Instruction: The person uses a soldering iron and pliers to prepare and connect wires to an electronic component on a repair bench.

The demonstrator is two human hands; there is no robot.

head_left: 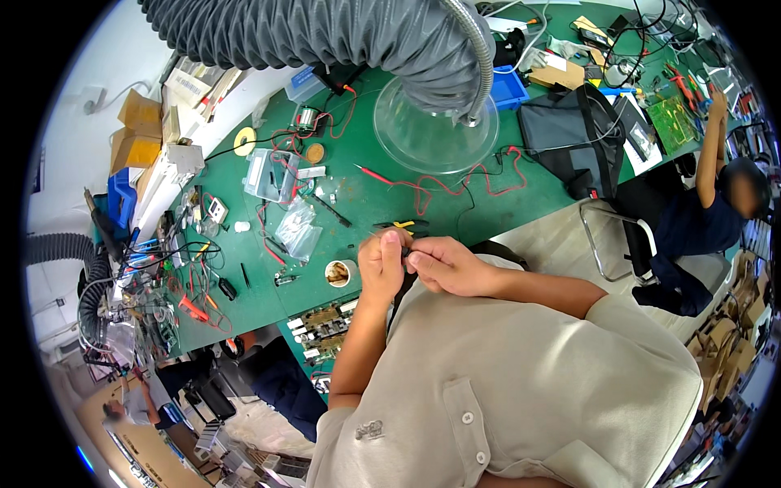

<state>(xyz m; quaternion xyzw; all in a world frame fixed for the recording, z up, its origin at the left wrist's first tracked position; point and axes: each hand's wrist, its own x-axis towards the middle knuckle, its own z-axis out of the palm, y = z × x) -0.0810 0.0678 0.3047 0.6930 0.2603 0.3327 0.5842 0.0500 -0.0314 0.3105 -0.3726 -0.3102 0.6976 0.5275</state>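
My left hand (381, 264) and my right hand (444, 265) meet at the near edge of the green bench. Both are closed, thumbs and fingertips pinched together on a small dark part (407, 253), mostly hidden between them. Just behind my hands lie yellow-handled pliers (403, 224). To their left stand a paper cup (341, 273) with brown contents and, farther back, a clear plastic bag (298, 232) of small items. A red test probe (376, 176) with a looping lead lies beyond them.
A grey extraction hose (342, 32) with a clear hood hangs over the green bench (496, 199). A black bag (561, 142) sits at the right. Tools and wires crowd the left. One person (700, 220) sits at the right, another (138, 407) is at the lower left. An empty-looking chair frame (602, 260) stands nearby.
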